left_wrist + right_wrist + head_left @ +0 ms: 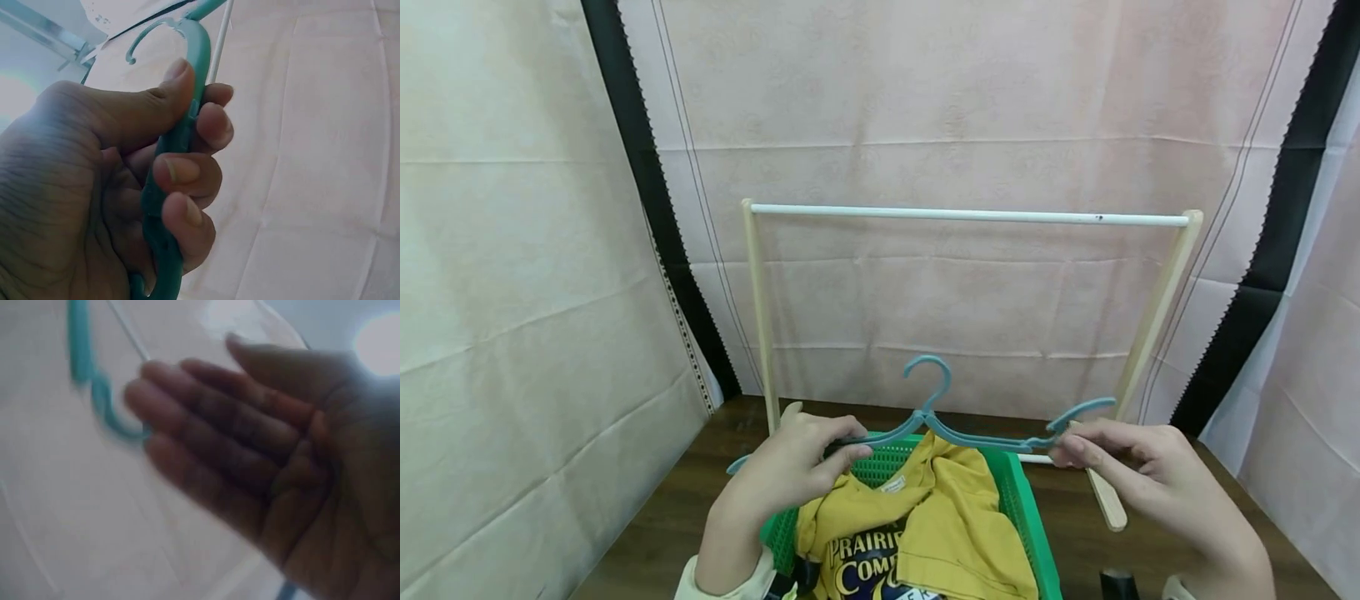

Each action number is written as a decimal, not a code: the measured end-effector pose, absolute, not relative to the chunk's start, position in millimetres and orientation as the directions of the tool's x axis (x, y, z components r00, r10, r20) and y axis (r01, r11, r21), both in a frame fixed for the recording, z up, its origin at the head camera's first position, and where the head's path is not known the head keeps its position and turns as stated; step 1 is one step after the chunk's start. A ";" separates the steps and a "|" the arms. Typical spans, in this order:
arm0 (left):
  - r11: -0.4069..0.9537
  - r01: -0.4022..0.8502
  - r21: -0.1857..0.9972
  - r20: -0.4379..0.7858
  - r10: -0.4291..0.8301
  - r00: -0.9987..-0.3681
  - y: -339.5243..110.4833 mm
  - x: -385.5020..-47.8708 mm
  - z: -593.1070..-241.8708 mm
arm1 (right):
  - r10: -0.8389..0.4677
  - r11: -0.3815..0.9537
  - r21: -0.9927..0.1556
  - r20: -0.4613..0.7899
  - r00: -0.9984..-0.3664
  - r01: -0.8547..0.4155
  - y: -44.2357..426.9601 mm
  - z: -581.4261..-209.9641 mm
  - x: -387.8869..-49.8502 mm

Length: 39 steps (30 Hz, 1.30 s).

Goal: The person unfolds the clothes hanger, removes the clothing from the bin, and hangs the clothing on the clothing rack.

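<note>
Left fingers grasp the hanger, apparently to support it while right fingers, released and extended, lie at its end, the shirt below them.

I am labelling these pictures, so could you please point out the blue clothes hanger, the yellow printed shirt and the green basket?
Blue clothes hanger (927, 414): head view, neck below the hook.
Yellow printed shirt (961, 533): head view, cloth right of the lettering.
Green basket (1027, 515): head view, right rim.
</note>
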<state>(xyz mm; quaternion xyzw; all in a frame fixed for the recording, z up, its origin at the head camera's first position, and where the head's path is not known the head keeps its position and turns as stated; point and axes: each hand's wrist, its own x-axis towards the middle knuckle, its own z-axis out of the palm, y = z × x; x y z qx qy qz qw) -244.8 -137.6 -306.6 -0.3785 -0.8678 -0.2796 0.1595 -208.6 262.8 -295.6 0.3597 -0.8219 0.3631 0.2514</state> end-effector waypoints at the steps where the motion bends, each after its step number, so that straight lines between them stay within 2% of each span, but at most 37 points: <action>1: 0.559 0.748 0.357 0.479 0.578 -0.660 -135.0 -244.4 -306.9 | -0.419 0.459 -0.393 0.695 -0.584 -0.797 257.5 -294.1 -207.8; 3: 0.545 0.756 0.363 0.456 0.604 -0.654 -129.1 -243.9 -307.5 | -0.435 0.444 -0.346 0.724 -0.536 -0.827 245.3 -290.5 -207.3; 6: 0.502 0.780 0.373 0.452 0.636 -0.625 -121.7 -242.3 -307.6 | -0.447 0.486 -0.296 0.725 -0.525 -0.822 230.3 -288.5 -209.9; 11: 0.466 0.818 0.337 0.505 0.643 -0.575 -118.4 -240.6 -307.6 | -0.448 0.591 -0.338 0.617 -0.647 -0.732 222.4 -291.3 -215.7; 14: 0.466 0.821 0.330 0.527 0.631 -0.570 -120.0 -240.5 -307.3 | -0.440 0.624 -0.351 0.580 -0.685 -0.698 223.8 -293.5 -218.0; 19: 0.465 0.818 0.338 0.538 0.618 -0.574 -122.8 -240.7 -306.4 | -0.447 0.603 -0.349 0.597 -0.666 -0.717 226.6 -296.5 -220.4; 28: 0.460 0.811 0.361 0.556 0.592 -0.584 -126.5 -240.3 -306.2 | -0.437 0.591 -0.384 0.586 -0.682 -0.709 228.0 -298.4 -220.1; 35: 0.439 0.846 0.303 0.639 0.565 -0.522 -127.8 -241.2 -306.1 | -0.454 0.571 -0.360 0.610 -0.649 -0.738 227.7 -297.5 -220.5; 39: 0.434 0.852 0.294 0.644 0.569 -0.512 -127.7 -241.8 -306.4 | -0.466 0.571 -0.331 0.623 -0.629 -0.751 225.2 -297.3 -220.7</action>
